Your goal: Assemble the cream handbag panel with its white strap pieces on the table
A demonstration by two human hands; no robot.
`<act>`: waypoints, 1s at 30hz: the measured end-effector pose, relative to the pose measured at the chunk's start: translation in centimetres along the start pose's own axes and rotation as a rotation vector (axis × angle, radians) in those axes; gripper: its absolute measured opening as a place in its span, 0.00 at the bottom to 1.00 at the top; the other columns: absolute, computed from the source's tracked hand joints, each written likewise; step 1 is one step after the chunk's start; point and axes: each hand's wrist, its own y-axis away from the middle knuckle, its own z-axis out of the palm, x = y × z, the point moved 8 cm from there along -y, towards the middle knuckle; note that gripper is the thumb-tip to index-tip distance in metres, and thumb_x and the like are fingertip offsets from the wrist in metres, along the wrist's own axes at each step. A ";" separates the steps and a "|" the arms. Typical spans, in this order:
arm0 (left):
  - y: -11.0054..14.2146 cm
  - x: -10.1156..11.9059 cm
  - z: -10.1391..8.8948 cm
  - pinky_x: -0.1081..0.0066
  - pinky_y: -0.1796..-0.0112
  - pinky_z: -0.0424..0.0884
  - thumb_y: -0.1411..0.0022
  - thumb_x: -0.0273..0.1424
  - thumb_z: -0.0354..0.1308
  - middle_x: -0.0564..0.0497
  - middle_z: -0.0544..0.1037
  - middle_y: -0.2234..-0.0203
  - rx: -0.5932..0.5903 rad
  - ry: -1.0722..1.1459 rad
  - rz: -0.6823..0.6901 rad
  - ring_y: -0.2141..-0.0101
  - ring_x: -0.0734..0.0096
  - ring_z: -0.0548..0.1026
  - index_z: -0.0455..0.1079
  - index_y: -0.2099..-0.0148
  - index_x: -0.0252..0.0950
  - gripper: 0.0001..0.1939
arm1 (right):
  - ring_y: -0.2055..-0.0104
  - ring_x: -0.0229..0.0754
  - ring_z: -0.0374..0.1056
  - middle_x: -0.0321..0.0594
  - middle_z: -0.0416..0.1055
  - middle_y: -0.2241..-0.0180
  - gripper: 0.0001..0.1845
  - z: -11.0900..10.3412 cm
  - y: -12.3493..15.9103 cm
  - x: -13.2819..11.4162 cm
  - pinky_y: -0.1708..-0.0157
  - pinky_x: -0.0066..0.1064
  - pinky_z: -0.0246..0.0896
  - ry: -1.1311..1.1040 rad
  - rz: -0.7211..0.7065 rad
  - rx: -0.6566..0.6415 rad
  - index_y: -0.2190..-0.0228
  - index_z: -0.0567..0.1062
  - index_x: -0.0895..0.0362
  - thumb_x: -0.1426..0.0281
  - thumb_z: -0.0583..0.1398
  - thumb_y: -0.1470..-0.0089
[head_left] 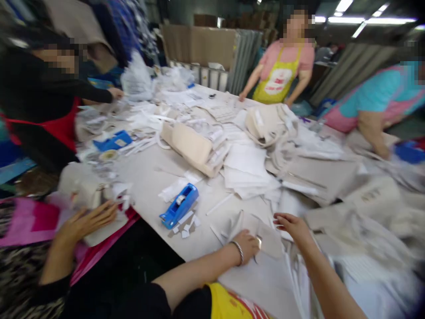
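Note:
Low in the middle, my left hand (245,248), with a silver bracelet at the wrist, presses down on a beige cloth bag (268,274) near the table's front edge. Its fingers are curled against the fabric beside a small shiny metal fitting (259,242). Just to the right, my right hand (289,225) hovers near the bag's far edge, fingers apart and pointing left, with nothing seen in them. Part of the bag's upper side is folded over, and the fingertips of my left hand are partly hidden.
A blue tape dispenser (181,204) stands left of my hands by paper scraps (186,227). White sheets (245,164), a beige bag (189,144) and piled cloth bags (358,208) cover much of the table. A co-worker's hand (96,219) is at left; several people surround the table.

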 end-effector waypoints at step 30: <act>-2.8 -0.3 -0.3 0.58 0.48 0.50 0.43 0.29 0.45 0.50 0.64 0.50 -0.115 0.008 0.033 0.50 0.68 0.59 0.58 0.49 0.41 0.18 | 0.63 0.43 0.64 0.53 0.66 0.63 0.16 -6.5 4.8 14.5 0.67 0.31 0.58 0.789 0.372 0.256 0.65 0.70 0.67 0.79 0.45 0.48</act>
